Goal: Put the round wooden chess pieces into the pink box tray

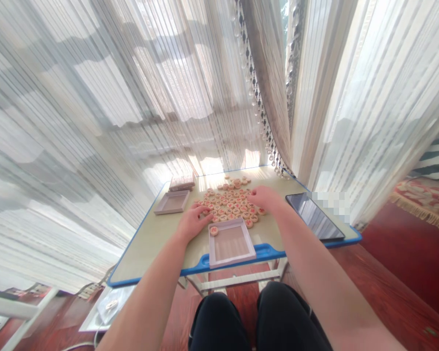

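Bare forearms (157, 278) lie nearest the camera, reaching over a blue-edged desk (142, 248). Inspected items: round disc pieces (230, 206) with red or dark characters, gathered in a dense cluster at mid-desk, mostly one layer, with some appearing stacked toward the far side.

Left grip (193, 223): fingers spread and slightly curled at the cluster's left edge; whether a disc is pinched cannot be told. Right grip (266, 197): fingers bent inward at the right edge, fingertips close to the discs; any hold is likewise unclear.

One loose disc (214, 230) lies flat in the far left corner of the near tray (232, 246), which sits at the front edge of the desk. A second tray (171, 203) is at the left, with a patterned box (182, 182) just behind it. A tablet (314, 214) rests at the right.

Handling assessment: the discs are judged light, rigid and fairly smooth, hard to damage but apt to slide or roll on edge. Best hold is thumb and forefinger across opposite sides of the rim. Both trays look thin-walled and light; they are best taken by opposite walls without squeezing.
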Demonstrator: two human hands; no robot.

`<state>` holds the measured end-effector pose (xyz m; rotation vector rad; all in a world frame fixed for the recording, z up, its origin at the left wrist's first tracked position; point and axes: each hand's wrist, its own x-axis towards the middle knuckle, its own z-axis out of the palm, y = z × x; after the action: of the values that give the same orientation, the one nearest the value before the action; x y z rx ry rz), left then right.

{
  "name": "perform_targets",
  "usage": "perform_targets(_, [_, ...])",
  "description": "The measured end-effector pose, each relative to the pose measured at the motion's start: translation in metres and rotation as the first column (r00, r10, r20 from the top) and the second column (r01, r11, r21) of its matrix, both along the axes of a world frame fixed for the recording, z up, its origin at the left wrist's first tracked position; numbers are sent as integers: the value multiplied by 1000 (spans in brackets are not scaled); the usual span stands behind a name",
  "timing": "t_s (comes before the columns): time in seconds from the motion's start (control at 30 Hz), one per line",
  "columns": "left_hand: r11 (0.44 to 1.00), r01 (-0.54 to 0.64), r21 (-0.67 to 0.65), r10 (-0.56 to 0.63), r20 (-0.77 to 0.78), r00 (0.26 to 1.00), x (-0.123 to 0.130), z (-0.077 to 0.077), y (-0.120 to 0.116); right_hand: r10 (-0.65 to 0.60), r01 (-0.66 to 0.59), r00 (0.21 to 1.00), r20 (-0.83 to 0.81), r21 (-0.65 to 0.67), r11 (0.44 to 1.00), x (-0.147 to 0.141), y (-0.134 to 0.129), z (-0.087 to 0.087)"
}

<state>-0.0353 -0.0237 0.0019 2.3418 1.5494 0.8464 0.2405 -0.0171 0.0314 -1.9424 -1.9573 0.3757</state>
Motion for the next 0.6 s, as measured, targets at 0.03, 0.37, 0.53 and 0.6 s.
perform_targets(0.03, [1000,-1,6,1,-2,1000,0,0,0,30,-31,999,-17,-37,999,4,-1,1])
perform_targets(0.37, [1000,-13,-26,14,34,999,2,-2,3,177,-186,982,-67,-153,971,13,-7,3])
perform_targets(0.53, [999,7,-32,-5,80,997,0,-4,7,286,-295,954,-83,-115,949,4,-13,4])
perform_targets(0.6, [1000,13,-20,-10,102,995,-1,-4,6,320,-328,944,-75,-140,934,5,-15,5])
